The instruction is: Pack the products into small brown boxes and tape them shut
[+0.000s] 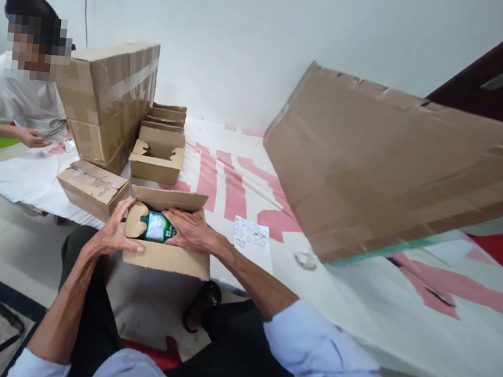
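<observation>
An open cardboard box (pixel 167 258) sits at the near edge of the table, its long flaps standing up and folded out. My left hand (pixel 112 231) grips the box's left end, thumb along the front flap and fingers at the back corner. Inside lies a green packet (pixel 157 227) with a pale blue and white label. My right hand (pixel 189 230) reaches into the box with its fingers on the packet's right part. Its fingertips are partly hidden, so how firmly they hold the packet cannot be seen.
A closed carton (pixel 94 187) lies left of the box, an open carton (pixel 155 170) behind. Taped cartons (pixel 109 92) are stacked further back, beside a seated person (pixel 24 95). A large cardboard sheet (pixel 391 166) leans at right. A marked paper (pixel 253 242) lies on the table.
</observation>
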Available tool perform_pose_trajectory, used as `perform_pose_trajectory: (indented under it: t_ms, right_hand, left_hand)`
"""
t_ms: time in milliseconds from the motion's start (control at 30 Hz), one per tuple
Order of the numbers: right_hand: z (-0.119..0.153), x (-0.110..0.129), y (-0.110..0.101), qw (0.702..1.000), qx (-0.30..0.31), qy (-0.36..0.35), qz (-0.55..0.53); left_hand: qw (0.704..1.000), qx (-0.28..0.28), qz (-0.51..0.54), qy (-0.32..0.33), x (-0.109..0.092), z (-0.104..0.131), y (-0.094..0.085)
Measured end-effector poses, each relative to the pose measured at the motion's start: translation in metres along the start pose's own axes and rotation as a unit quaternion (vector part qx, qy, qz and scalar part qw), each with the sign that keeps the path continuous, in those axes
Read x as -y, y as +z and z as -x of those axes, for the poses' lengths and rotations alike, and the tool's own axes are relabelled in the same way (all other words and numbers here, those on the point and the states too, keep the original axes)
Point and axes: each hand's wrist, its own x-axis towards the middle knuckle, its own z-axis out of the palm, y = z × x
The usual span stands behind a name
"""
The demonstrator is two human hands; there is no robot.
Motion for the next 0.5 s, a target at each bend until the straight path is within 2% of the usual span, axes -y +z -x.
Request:
perform_pose_trajectory:
  t_ms: [133,233,300,367,500]
  right_hand:
    - [0.014,-0.019,0.002,0.989,-0.121,-0.04,-0.078]
    - [0.022,-0.032,0.002,0.962,-0.206,-0.055,-0.168]
    - [0.024,-0.04,0.002,0.94,-0.238,-0.037,-0.24]
    - [0.022,-0.047,0.001,0.934,-0.227,-0.014,-0.276]
    - [0.004,-0.05,-0.002,0.976,-0.122,-0.005,-0.182]
  left_hand:
    - [1.0,-0.014,0.023,0.016,-0.005,-0.008,-0.001]
    - [0.999,-0.022,0.016,0.033,-0.008,-0.022,-0.003]
    - [0.999,-0.015,-0.009,0.043,-0.009,-0.032,-0.003]
    - [0.999,0.009,-0.027,0.04,-0.008,-0.041,0.0]
    - [0.999,0.036,-0.012,0.0,-0.004,-0.05,0.011]
